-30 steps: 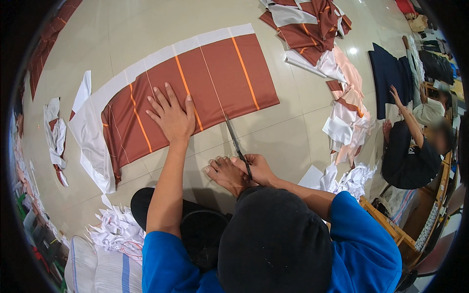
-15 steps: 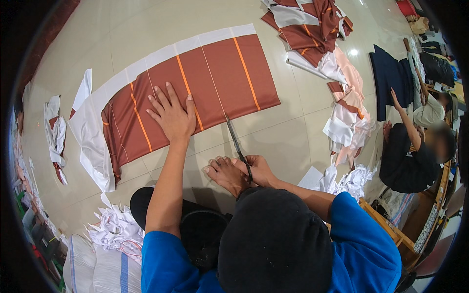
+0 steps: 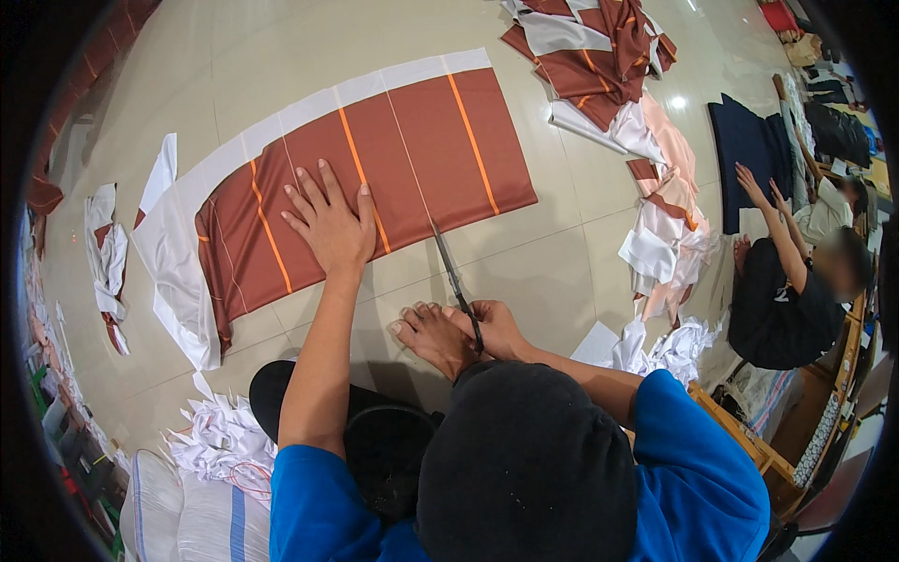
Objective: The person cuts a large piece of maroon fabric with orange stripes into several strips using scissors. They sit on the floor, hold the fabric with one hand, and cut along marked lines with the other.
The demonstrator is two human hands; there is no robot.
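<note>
A brown fabric piece point(image 3: 449, 140) with orange stripes, thin pale lines and a white border along its far edge lies spread on the tiled floor. My left hand point(image 3: 330, 220) rests flat on it with fingers spread, left of its middle. My right hand point(image 3: 489, 328) grips the handles of a pair of long dark scissors point(image 3: 452, 272), low over the floor beside my bare foot point(image 3: 431, 332). The scissors' tips reach the fabric's near edge, at the lower end of a thin pale line. At the left, the fabric's white end point(image 3: 173, 272) lies loosely folded.
Brown and white fabric point(image 3: 599, 56) is heaped at the far right, with pale pink and white pieces point(image 3: 665, 225) below it. White scraps point(image 3: 225, 440) pile up near left beside stuffed white sacks point(image 3: 201, 520). At right a seated person point(image 3: 787, 300) touches dark navy cloth point(image 3: 744, 159).
My hands, the scissors and the striped fabric look unmoved. The seated person at right now has both arms stretched toward the navy cloth. More brown fabric shows at the far left edge.
</note>
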